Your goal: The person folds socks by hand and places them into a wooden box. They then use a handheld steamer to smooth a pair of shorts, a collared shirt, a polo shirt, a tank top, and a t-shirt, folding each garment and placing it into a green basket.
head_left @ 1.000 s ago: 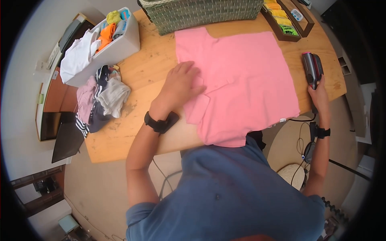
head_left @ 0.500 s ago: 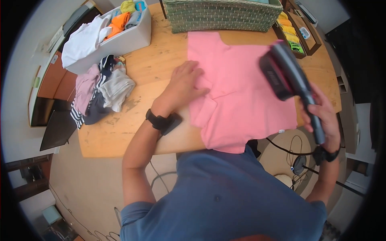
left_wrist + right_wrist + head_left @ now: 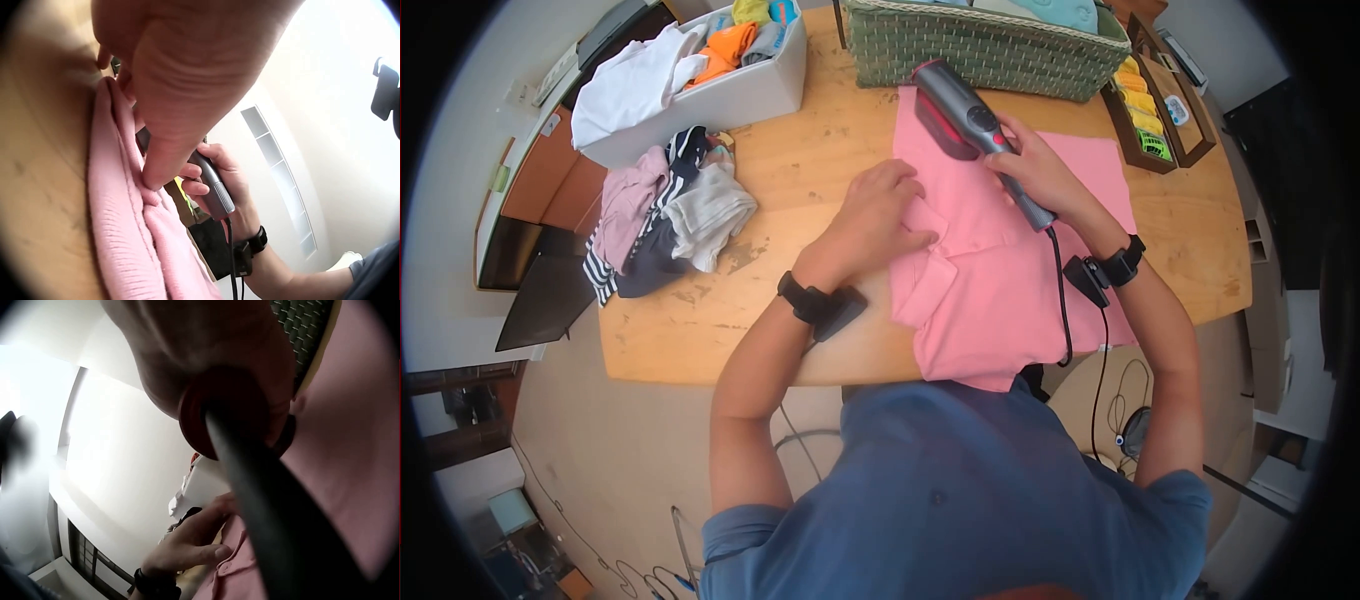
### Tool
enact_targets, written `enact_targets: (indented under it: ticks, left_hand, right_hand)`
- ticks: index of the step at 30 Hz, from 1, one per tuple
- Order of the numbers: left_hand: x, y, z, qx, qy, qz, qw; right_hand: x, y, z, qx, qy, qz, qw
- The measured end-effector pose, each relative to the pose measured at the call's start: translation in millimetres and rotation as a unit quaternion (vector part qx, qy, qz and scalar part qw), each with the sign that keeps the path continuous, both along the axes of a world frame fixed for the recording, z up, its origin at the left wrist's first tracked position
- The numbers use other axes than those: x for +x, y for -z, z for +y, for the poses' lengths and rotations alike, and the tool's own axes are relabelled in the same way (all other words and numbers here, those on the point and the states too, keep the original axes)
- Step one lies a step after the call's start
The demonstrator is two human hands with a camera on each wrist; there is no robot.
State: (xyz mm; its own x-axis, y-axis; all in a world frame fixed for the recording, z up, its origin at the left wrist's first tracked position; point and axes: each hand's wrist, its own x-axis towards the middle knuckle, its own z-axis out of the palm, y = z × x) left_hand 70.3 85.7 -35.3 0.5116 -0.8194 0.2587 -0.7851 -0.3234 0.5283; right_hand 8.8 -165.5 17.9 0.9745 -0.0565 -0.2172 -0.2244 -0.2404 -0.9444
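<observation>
Head view: pink shirt (image 3: 1000, 285) flat on table (image 3: 670, 345), rumpled near its left edge. Left hand (image 3: 876, 214) lies there, fingers loosely extended, gripping nothing. Right hand (image 3: 1048, 177) curls round the handle of the iron (image 3: 965, 105), whose head is over the shirt's upper left; contact cannot be told. Cord (image 3: 1062, 290) trails over the shirt; best kept out of the stroke, with the shirt taut and left fingers well clear.

Left wrist view: thumb rests on the shirt's doubled, ribbed layers; these probably want smoothing before heat reaches them.

Right wrist view: cord looms dark in the foreground; buttons (image 3: 226, 569) lie beside the left hand, likely worth steering around.
</observation>
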Motion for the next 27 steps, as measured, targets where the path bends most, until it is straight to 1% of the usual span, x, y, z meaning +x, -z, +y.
enact_targets:
  ticks: [3, 6, 9, 10, 13, 14, 17, 20, 23, 24, 27]
  left_hand:
    - [1.6, 0.3, -0.6, -0.009, -0.002, -0.006, 1.0]
    - [-1.9, -4.6, -0.2, 0.008, -0.009, 0.007, 1.0]
    - [-2.0, -6.8, -2.6, 0.006, -0.012, 0.011, 1.0]
    - [-1.7, -6.6, -3.2, 0.002, -0.015, 0.011, 1.0]
    - [1.0, -1.0, -2.7, 0.014, -0.012, 0.001, 1.0]
    - [0.2, -2.0, -2.9, 0.016, -0.013, 0.004, 1.0]
    - [-0.7, -5.6, -3.7, 0.019, -0.013, 0.008, 1.0]
    - [-1.0, -3.6, -2.9, 0.013, -0.011, 0.005, 1.0]
    - [0.5, 0.6, -3.4, 0.01, -0.008, 0.005, 1.0]
    - [0.6, 0.1, -3.8, 0.011, -0.008, 0.004, 1.0]
    - [-0.9, -2.9, -4.5, 0.02, -0.01, 0.008, 1.0]
  right_hand:
    - [-11.2, 4.1, 1.2, -0.055, 0.037, -0.074, 0.995]
    - [-42.0, -19.0, -1.6, 0.01, -0.01, -0.012, 1.0]
    - [-72.8, -24.8, 4.6, 0.083, 0.008, 0.037, 0.996]
    - [-79.7, -15.9, -4.0, 0.079, -0.004, 0.052, 0.996]
    - [-103.5, -1.4, -28.5, 0.031, 0.062, 0.029, 0.997]
    - [-111.2, 0.6, -39.4, 0.042, 0.103, 0.009, 0.994]
    - [-133.8, 8.5, -79.6, 0.042, 0.217, -0.026, 0.975]
    - [-153.9, 11.0, -112.7, -0.013, 0.293, -0.035, 0.955]
    - [-170.8, -2.7, -99.8, -0.077, 0.31, -0.031, 0.947]
    - [-177.8, -6.8, -93.2, -0.045, 0.29, -0.033, 0.955]
    - [-195.2, -20.7, -48.3, -0.024, 0.196, -0.017, 0.98]
